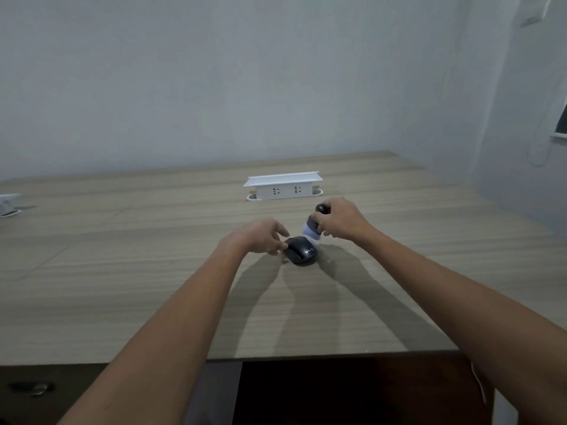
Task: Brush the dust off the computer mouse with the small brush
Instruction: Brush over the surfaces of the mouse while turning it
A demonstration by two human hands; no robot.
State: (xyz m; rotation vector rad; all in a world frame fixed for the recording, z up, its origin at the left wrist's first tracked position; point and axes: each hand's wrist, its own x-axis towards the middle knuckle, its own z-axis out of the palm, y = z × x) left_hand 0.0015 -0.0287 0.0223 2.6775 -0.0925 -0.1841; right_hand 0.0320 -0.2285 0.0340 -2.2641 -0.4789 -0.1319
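At the far left edge of the wooden desk, about nine o'clock from the middle of the view, one white fitting is cut off by the frame; what it is cannot be told. Low at seven o'clock, under the desk's front edge, sits one dark drawer front with a metal handle.

The left hand reaches in from the lower left, its fingers loosely curled and its fingertips touching the left side of the computer mouse; whether they pinch it or merely steady it cannot be told. There is one mouse, black, lying flat on the desk near the middle of the view, with pale lettering on its near end that reads roughly "WLS", though the last letter is blurred.

At twelve o'clock from the mouse, farther back on the desk, stands one white socket box with a raised lid; two outlets show on its front face.

At one o'clock from the mouse, the right hand is closed around the dark handle of the small brush. One brush is seen, tilted, its pale bristles pointing down toward the mouse's far right end, just beside it; contact is unclear.

At the far right, a white cable hangs on the wall.
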